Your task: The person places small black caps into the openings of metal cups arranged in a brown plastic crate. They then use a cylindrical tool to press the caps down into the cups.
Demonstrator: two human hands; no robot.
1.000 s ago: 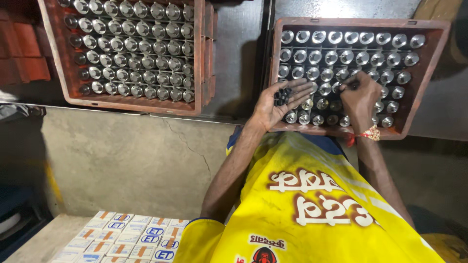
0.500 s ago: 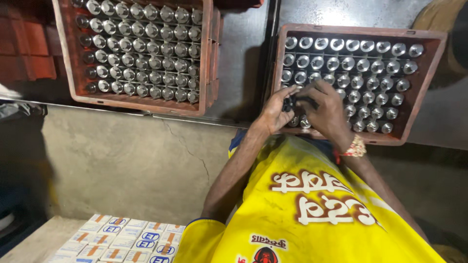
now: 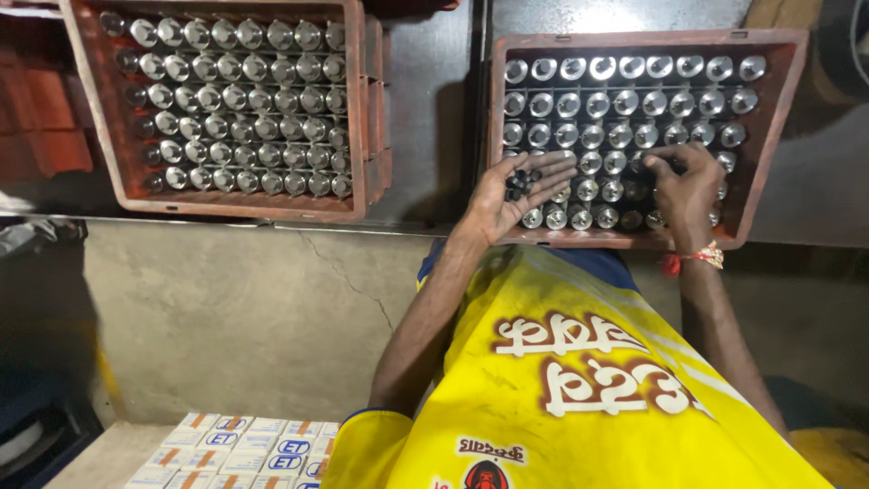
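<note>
Overhead, two red crates are seen on a dark bench; the right crate sits directly ahead of the person, the left crate well apart to the side. Both are packed with upright metal tubes, long axes vertical, round ends facing the camera. Near rows of the right crate hold several dark-topped tubes close to the hands. Left hand is held palm up over the crate's near left corner, fingers loosely cupped around a small heap of black caps. Right hand is lowered onto the near rows, fingertips pinched together on a tube top; whether a cap is held between them cannot be told. Caps lie to the left of the right hand's fingers, near, at about the same height. Stacked white and blue boxes are noted at lower left
</note>
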